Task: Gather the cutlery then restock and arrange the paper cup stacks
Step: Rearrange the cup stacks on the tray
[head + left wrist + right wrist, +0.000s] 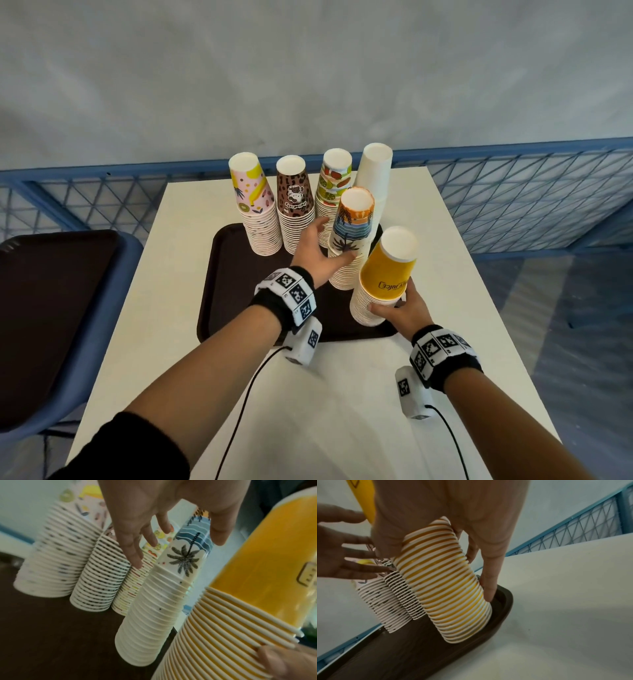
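A white, smooth-topped desk (462,308) carries a dark brown tray (233,301) of plastic with a raised, rounded rim, and on it stand six stacks of upturned paper cups, each a ribbed column of rolled rims under one tapered cup. Along the far side, left to right: the pink fruit-print stack (255,205), the brown leopard-print stack (295,205), the fruit-slice stack (334,192) and the plain white stack (373,174). Nearer stands the palm-tree stack (349,240), and nearest, at the tray's right corner, the yellow stack (383,281). The right hand (407,308) grips the yellow stack low down, fingers curled round its rims; the right wrist view alone shows this stack tilted, its base on the tray just inside the rim. The left hand (317,251) lies with its fingers (135,553) spread and straight beside the palm-tree stack, the thumb against its side in the head view. A second dark tray (51,308) lies on a blue chair at left.
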Demonstrator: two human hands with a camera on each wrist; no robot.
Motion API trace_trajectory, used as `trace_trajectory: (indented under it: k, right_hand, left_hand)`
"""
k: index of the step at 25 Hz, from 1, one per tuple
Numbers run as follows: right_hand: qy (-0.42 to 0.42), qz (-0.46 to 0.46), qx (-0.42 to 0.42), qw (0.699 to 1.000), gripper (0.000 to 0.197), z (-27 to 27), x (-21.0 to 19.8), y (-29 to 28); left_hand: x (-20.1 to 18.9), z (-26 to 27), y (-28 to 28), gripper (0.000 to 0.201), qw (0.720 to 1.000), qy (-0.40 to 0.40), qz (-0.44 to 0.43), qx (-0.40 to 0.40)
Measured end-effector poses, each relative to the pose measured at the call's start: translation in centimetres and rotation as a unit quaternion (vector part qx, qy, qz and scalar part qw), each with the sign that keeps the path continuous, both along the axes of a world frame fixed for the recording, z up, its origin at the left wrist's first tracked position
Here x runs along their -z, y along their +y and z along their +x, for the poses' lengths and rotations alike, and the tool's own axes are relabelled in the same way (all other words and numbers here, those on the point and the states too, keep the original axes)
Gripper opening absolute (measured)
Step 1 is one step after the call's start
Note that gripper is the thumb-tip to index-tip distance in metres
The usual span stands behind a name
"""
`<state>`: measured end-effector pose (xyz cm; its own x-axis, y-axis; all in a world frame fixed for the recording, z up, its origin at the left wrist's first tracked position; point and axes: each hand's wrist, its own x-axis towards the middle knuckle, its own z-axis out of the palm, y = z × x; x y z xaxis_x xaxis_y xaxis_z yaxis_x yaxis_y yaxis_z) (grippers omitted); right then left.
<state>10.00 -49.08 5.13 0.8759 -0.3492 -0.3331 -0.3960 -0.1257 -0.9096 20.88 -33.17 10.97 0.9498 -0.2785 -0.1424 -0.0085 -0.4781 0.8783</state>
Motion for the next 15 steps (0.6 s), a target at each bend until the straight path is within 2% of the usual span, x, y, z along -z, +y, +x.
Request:
trace_trajectory:
  k: [3, 6, 8, 11, 15]
  right_hand:
    - [0.002, -0.009, -0.006, 1.0, 0.083, 0.2, 0.0, -0.1]
    - [0.005, -0.013, -0.014, 1.0, 0.082, 0.3, -0.1, 0.0]
    - [0.005, -0.016, -0.018, 1.0, 0.082, 0.4, 0.1, -0.3]
    - [0.005, -0.019, -0.026, 0.999, 0.083, 0.9, 0.3, -0.5]
    - [0.007, -0.024, -0.022, 0.999, 0.081, 1.5, 0.7, -0.3]
  left_hand:
    - [0.1, 1.3, -1.8, 0.098, 0.999, -0.006, -0.008, 0.045]
    - [0.9, 1.5, -2.8, 0.095, 0.999, 0.029, -0.023, 0.036]
    - [1.2, 1.0, -2.6, 0.089, 0.999, 0.017, -0.031, 0.008]
    - [1.5, -0.3, -0.6, 0.08, 0.997, -0.006, -0.072, -0.025]
    - [2.6, -2.1, 4.0, 0.079, 0.997, 0.008, -0.068, -0.036]
